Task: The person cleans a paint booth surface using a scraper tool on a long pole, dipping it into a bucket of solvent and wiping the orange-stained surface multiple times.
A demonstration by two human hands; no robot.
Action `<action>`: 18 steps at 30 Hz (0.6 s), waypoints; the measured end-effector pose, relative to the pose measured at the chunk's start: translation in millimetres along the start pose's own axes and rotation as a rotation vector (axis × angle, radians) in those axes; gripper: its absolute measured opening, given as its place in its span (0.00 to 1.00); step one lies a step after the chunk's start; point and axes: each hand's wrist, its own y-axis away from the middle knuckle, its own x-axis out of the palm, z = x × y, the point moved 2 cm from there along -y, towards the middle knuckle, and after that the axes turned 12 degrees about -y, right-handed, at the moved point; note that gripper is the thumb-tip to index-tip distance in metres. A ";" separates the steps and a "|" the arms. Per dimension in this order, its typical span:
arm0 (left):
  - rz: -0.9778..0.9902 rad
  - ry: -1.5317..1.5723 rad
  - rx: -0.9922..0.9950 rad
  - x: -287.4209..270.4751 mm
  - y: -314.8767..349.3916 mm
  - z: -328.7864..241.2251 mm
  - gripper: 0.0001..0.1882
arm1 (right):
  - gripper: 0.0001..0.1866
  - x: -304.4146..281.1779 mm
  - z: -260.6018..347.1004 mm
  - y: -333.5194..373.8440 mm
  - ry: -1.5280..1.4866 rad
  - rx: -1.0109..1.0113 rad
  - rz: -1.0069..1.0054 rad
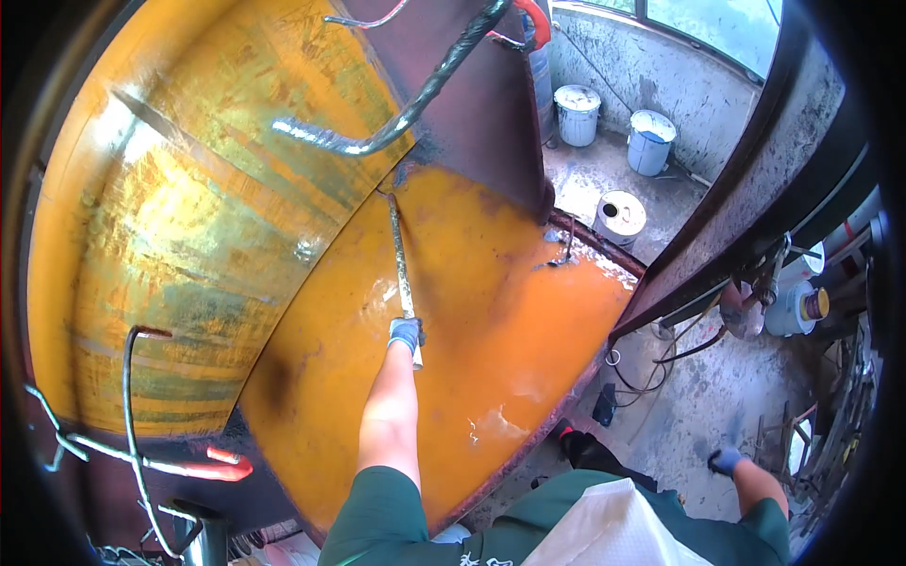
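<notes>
My left hand (407,332), in a blue-grey glove, is closed around the lower end of a long, paint-stained rod with a bent tip (400,255). That rod reaches away from me over an orange-painted metal plate (481,311). Its tip lies near the seam where the plate meets a large curved yellow metal drum (208,217). Off to the right, away from the plate, hangs my right hand (726,460), also gloved. Its fingers look curled in, and nothing shows in them.
Metal hooks (396,127) hang over the drum, and bent rods (137,406) stand at its near left. Buckets (578,115) stand by the far wall. A rusty beam (727,217) rises on the right. Hoses (646,377) and a dark flat object (605,404) lie on the floor.
</notes>
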 end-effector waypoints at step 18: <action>0.286 0.294 0.043 69.7 -41.1 -20.3 0.02 | 0.22 72.4 22.7 67.7 -0.828 0.343 0.134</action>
